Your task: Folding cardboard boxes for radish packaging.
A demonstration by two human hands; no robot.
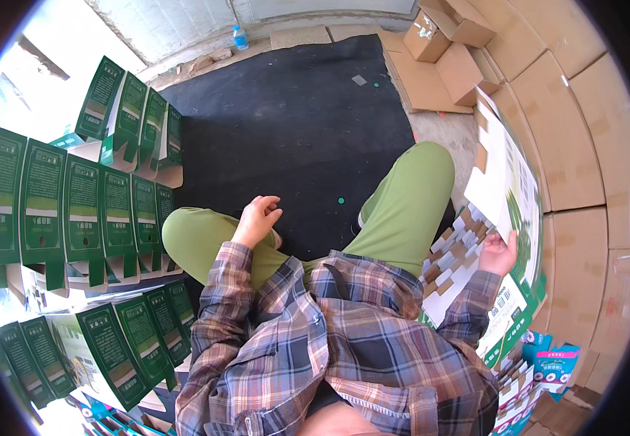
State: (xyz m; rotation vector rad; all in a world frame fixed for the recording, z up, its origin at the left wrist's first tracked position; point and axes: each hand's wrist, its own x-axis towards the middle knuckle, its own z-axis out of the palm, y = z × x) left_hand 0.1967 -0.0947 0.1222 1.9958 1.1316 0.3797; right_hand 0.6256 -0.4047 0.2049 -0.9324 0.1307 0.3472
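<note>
Pinched the white-and-green carton sheet (522, 192) by its near edge in the right grip (499, 256), right of the black mat (293, 109), and rested the left grip (257, 219) with fingers loosely parted and seemingly bare over the mat's near-left part. As thin card, looked light and fairly stiff, yet apt to crease and slide; seemed best taken by the edge, away from folds.

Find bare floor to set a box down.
Black mat ahead of the legs, between green boxes and open brown cartons, bar small scraps. Crowded: left, those boxes; right, around the right hand and white card.
</note>
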